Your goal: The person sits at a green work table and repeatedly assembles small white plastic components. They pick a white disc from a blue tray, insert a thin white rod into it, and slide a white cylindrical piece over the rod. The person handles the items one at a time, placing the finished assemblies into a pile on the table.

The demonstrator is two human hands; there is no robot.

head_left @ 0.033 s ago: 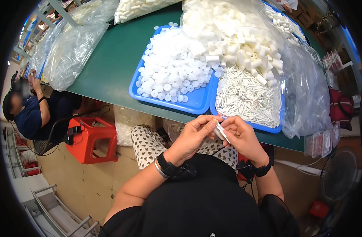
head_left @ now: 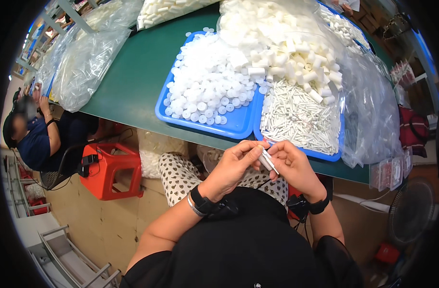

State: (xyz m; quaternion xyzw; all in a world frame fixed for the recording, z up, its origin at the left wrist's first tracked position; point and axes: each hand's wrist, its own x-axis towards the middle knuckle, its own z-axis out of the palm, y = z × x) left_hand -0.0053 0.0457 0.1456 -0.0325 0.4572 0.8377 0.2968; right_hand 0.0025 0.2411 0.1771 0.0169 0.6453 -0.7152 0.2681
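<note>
My left hand [head_left: 233, 167] and my right hand [head_left: 295, 165] meet just below the table's near edge, over my lap. Both pinch one small white tube [head_left: 266, 161] between their fingertips. Right above them a blue tray [head_left: 303, 145] holds a heap of thin white tubes [head_left: 296, 120]. To its left, a second blue tray [head_left: 238, 127] is filled with white round caps [head_left: 205, 86]. A clear bag of stubby white cylinders [head_left: 286, 43] lies over the back of both trays.
The trays stand on a green table [head_left: 133, 81]. Clear plastic bags [head_left: 85, 62] lie at its left end and another bag [head_left: 373, 115] at the right. A red stool [head_left: 111, 168], a seated person [head_left: 35, 139], a metal rack [head_left: 61, 254] and a fan [head_left: 411, 216] surround me.
</note>
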